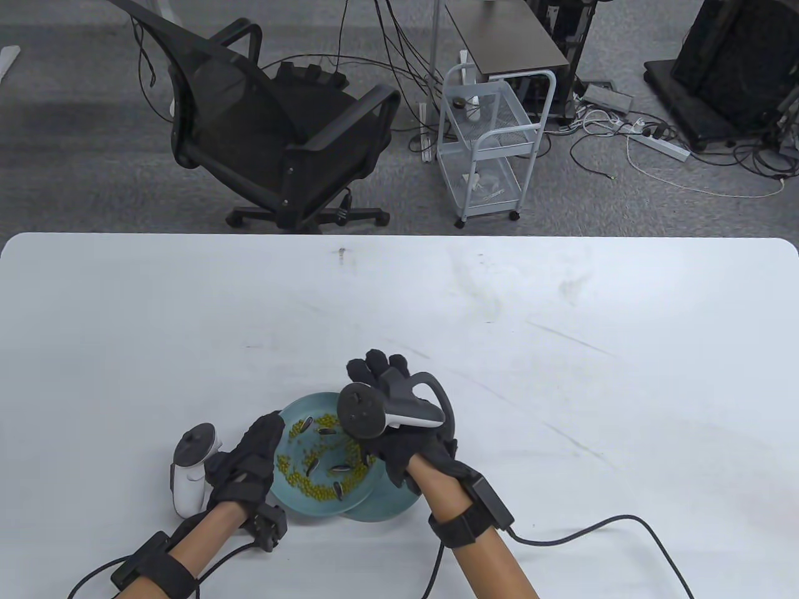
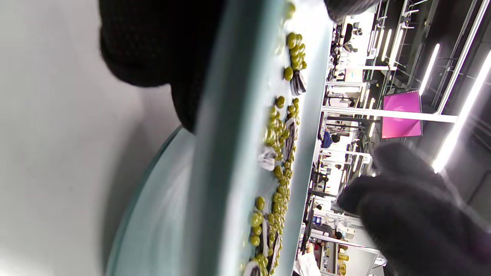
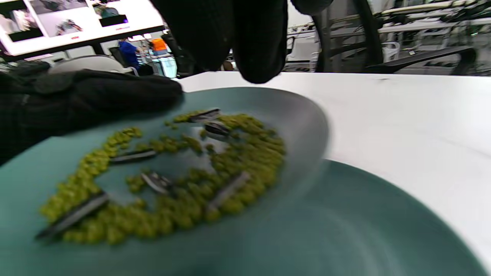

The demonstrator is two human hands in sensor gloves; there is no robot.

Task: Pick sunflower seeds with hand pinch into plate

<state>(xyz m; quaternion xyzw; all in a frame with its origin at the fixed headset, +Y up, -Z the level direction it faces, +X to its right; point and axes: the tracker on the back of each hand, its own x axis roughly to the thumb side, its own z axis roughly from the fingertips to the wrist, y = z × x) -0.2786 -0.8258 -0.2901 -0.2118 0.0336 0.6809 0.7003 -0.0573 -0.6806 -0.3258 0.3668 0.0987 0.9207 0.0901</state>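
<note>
A teal plate (image 1: 298, 409) holds green beans (image 1: 312, 490) and several striped sunflower seeds (image 1: 342, 468). My left hand (image 1: 259, 446) grips its left rim and holds it tilted, partly over a second teal plate (image 1: 384, 506) that lies under its right side. My right hand (image 1: 374, 369) hovers over the far right of the upper plate, fingers curled. In the right wrist view its fingers (image 3: 253, 46) hang above the plate's far rim (image 3: 303, 119) with nothing seen in them; the seeds (image 3: 216, 128) lie among the beans. The left wrist view shows my left fingers (image 2: 153, 46) behind the rim (image 2: 226, 153).
The white table (image 1: 562, 349) stretches far and to both sides. Cables run from both wrists off the near edge (image 1: 593, 527). An office chair (image 1: 274, 125) and a white wire cart (image 1: 493, 143) stand beyond the table.
</note>
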